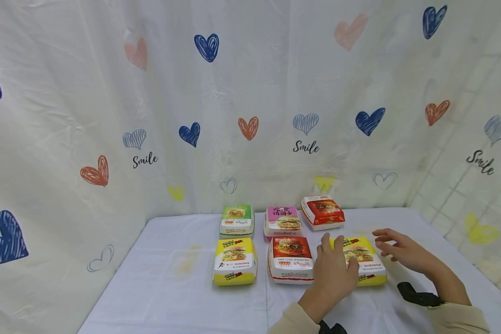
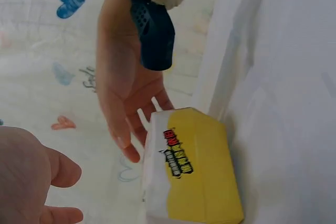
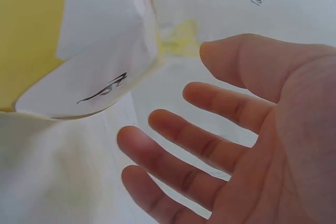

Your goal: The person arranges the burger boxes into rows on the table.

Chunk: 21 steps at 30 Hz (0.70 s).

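Observation:
A yellow-and-white burger box [image 1: 365,262] lies on the table between my two hands. My left hand [image 1: 333,273] is at its left side and overlaps part of it in the head view, fingers spread and holding nothing. To the right of the box, my right hand [image 1: 409,253] is held with loosely bent fingers and a gap to the box. The right wrist view shows that hand's fingers [image 3: 173,171] apart beside the box's white side flap [image 3: 94,85]. In the left wrist view, the thumb side of my left hand [image 2: 23,177] is apart from the box.
Left of my hands sit a red-and-white burger box [image 1: 291,262] and another yellow one [image 1: 235,264]. Behind them are a green box [image 1: 236,220], a pink box [image 1: 283,220] and a red box [image 1: 323,212]. A heart-printed curtain [image 1: 267,83] hangs behind the white-covered table [image 1: 150,287].

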Each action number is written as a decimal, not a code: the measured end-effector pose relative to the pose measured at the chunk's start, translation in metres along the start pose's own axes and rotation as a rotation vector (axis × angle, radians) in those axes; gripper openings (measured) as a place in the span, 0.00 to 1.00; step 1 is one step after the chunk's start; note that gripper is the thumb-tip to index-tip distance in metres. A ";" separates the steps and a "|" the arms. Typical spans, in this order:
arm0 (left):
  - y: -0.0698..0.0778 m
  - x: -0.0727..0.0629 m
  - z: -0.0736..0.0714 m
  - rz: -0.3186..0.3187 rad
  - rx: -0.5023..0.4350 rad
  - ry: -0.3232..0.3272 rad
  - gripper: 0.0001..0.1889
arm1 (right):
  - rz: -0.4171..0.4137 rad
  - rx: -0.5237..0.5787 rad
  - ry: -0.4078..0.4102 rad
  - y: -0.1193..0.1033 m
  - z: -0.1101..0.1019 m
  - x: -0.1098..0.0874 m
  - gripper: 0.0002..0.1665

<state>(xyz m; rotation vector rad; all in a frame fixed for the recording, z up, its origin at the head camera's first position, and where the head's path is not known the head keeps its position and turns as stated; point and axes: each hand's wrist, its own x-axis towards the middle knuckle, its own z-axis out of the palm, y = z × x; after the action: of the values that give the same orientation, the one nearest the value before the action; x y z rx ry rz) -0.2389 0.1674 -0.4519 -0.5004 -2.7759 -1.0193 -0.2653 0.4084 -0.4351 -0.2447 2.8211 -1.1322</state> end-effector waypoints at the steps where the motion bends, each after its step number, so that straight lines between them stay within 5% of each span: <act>1: -0.001 0.001 -0.005 0.013 -0.029 0.019 0.27 | -0.011 -0.010 0.017 -0.001 0.000 0.000 0.31; 7: -0.012 0.012 -0.038 0.031 -0.247 0.144 0.17 | -0.069 -0.078 0.139 -0.013 0.000 -0.001 0.28; 10: -0.020 0.019 -0.051 0.041 -0.282 0.210 0.11 | -0.077 -0.109 0.198 -0.023 0.000 0.000 0.26; 15: -0.028 0.040 -0.070 0.066 -0.259 0.275 0.07 | -0.090 -0.104 0.293 -0.051 0.006 0.001 0.24; 21: -0.031 0.068 -0.085 0.039 -0.151 0.272 0.06 | -0.149 -0.083 0.363 -0.082 0.015 0.000 0.19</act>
<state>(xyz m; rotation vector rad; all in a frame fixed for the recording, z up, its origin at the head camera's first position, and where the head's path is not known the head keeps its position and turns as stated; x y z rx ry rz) -0.3121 0.1075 -0.3891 -0.3985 -2.4560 -1.1956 -0.2534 0.3397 -0.3892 -0.2861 3.2205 -1.1974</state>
